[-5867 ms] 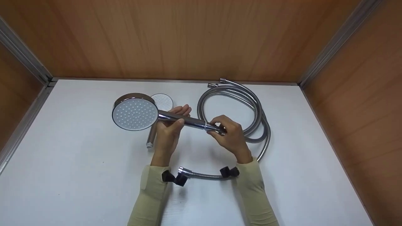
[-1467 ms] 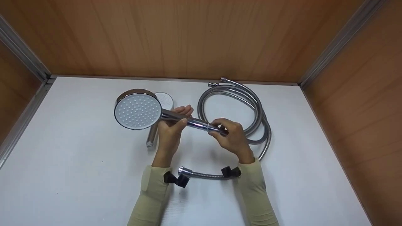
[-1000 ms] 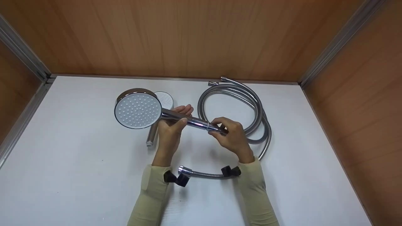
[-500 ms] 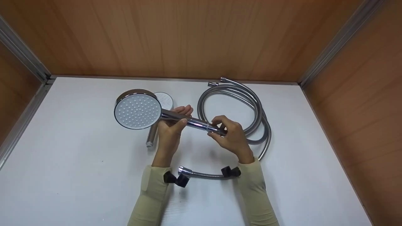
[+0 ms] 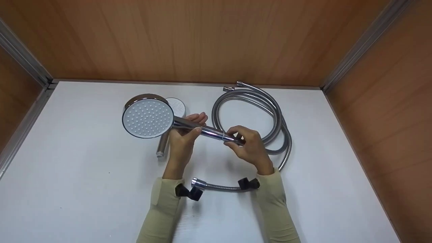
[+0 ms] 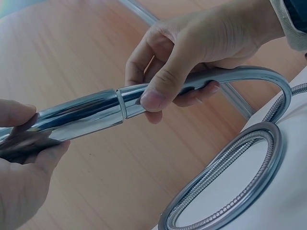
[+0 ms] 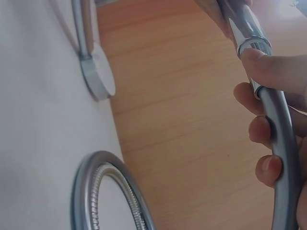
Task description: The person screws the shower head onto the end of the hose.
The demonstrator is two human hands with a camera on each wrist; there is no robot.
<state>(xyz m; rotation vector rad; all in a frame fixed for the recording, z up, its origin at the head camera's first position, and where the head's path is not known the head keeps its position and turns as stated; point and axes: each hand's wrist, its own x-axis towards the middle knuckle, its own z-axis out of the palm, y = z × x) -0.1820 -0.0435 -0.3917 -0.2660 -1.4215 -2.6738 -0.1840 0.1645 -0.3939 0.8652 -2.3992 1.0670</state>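
A chrome shower head [image 5: 147,118] with a round white nozzle face hangs above the table, its face tilted toward me. My left hand [image 5: 181,145] holds its handle [image 5: 212,132] between thumb and fingers, the other fingers extended. At the handle's lower end, my right hand [image 5: 249,145] pinches the chrome hose connector [image 6: 132,98]. The connector is lined up with the handle, with a thin seam where they meet; thread engagement is hidden. From it the smooth grey shower hose [image 6: 240,73] runs through the right fingers and bends down toward the coil.
Coiled shower hoses [image 5: 278,118] lie at the back right, with two loose ends near the wall. A ribbed hose end [image 5: 199,183] lies in front, between the forearms. Behind the left hand rests a second, smaller shower head [image 5: 177,106]. Wooden panels [image 5: 189,40] enclose the white table [image 5: 84,189].
Compared with the oldest frame, the shower head and both hands sit slightly farther right. The right fingers shift a little at the connector; both grips stay in place.
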